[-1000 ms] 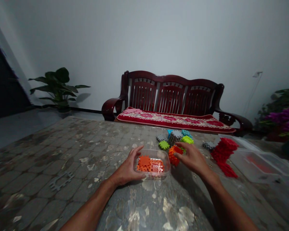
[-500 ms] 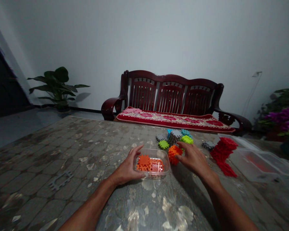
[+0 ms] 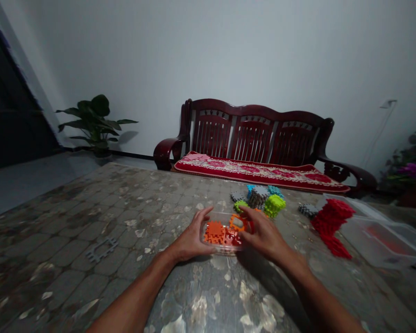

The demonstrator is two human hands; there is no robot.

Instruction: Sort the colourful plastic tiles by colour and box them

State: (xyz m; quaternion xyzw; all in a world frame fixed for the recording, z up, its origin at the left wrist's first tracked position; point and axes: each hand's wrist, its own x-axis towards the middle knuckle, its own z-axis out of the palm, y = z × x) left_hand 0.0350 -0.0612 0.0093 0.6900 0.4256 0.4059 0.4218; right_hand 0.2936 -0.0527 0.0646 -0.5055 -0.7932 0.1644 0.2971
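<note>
My left hand grips the left end of a small clear plastic container, thumb at the near side and fingers at the far side. Inside it lie orange toothed interlocking tiles on the left and redder pieces on the right. My right hand is over the container's right end, its thumb and fingers closed on an orange toothed piece with a hole in its middle. How many pieces it holds is hidden by the fingers. A bit of orange shows behind my right hand.
Behind the container are lime-green, grey and blue toothed tiles. Red tiles are piled at right, beside a clear plastic box. A grey open-frame piece lies at left. A wooden bench stands beyond the table.
My right hand has moved left from the orange stack to over the container, bringing an orange piece with it. My left hand keeps its hold. The whole view has shifted slightly.
</note>
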